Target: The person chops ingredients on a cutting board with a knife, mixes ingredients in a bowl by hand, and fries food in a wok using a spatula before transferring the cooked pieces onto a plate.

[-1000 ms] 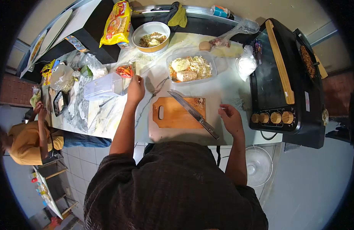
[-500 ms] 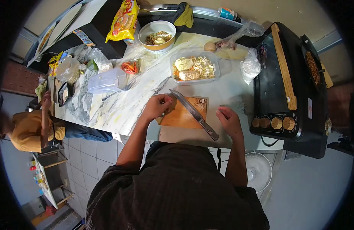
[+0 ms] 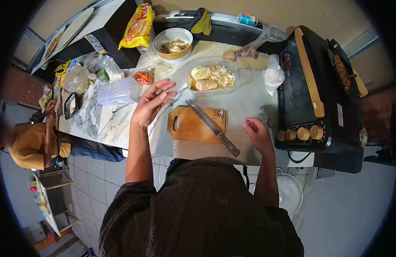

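Wooden and honey-brown, the cutting board [image 3: 191,128] lies nearest me on the counter, and I take every place from it. Across it slants the knife [image 3: 211,124], tip past the far edge, handle jutting off the near right corner; pale scraps [image 3: 220,115] sit at its far right corner. My two hands are well apart. Just right of the board, the right hand [image 3: 257,133] has loosely curled fingers, and I cannot tell whether they hold anything. Beyond its left side, the left hand [image 3: 151,105] is raised with fingers spread, grasping nothing. Past the board stands a clear container [image 3: 213,91] of bean sprouts [image 3: 223,77]; farther back, left of the board, a white-and-gold bowl [image 3: 176,56].
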The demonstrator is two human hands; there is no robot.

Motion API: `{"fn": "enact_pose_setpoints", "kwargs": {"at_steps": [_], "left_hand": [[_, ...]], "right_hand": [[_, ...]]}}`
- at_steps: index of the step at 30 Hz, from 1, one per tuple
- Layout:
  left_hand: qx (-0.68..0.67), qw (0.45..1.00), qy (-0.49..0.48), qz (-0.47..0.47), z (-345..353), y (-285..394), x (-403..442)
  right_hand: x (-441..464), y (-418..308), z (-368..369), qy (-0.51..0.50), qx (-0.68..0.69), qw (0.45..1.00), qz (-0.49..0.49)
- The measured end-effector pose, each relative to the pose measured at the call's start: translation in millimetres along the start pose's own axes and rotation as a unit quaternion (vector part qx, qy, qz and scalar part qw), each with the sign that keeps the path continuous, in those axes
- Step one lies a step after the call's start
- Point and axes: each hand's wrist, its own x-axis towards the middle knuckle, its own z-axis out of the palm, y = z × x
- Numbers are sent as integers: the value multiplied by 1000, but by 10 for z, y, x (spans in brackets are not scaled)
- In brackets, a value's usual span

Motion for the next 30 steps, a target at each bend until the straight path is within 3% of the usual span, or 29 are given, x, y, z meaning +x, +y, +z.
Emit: {"fn": "enact_pose_setpoints", "kwargs": {"at_steps": [2,9,30], "left_hand": [[-3,998,32,-52,43,-149,-32],[8,994,55,-91,306,-343,-113],[-46,974,208,-80,100,-661,-608]], "right_hand": [[-30,33,-50,-2,1,1000,-6],[-94,157,-168,17,5,1000,-12],[-73,438,-41,-43,21,998,-31]]}}
